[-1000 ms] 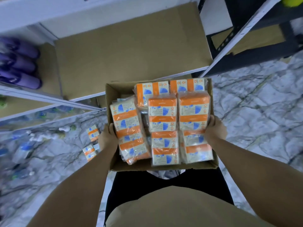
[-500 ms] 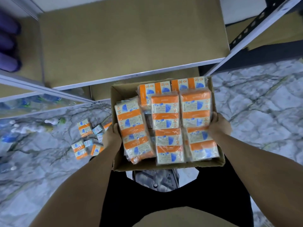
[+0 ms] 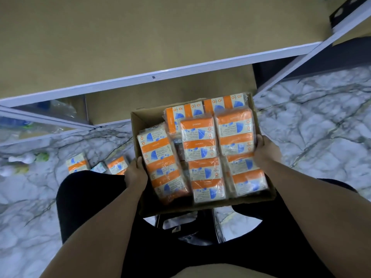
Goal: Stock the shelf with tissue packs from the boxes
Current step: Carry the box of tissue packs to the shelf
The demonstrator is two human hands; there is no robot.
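Carrying step, by the look of it: cardboard box (image 3: 200, 209) full of tissue packs (image 3: 197, 141) held low over the lap, left hand (image 3: 135, 173) gripping its left wall, right hand (image 3: 266, 151) clasping the right. Next, likely: setting down, then lifting packs out. Bare shelf board (image 3: 140, 37) just ahead, white front edge (image 3: 180, 71) near the box's far rim; loose packs (image 3: 77, 163) on the marble floor (image 3: 321, 117) at left.

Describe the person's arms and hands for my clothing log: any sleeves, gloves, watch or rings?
Both forearms are bare right up to the bottom edge of the picture, so no sleeve shows. The left hand and right hand wear no gloves. No watch, bracelet or ring is visible on the parts in view; the fingertips are hidden behind the box's walls.
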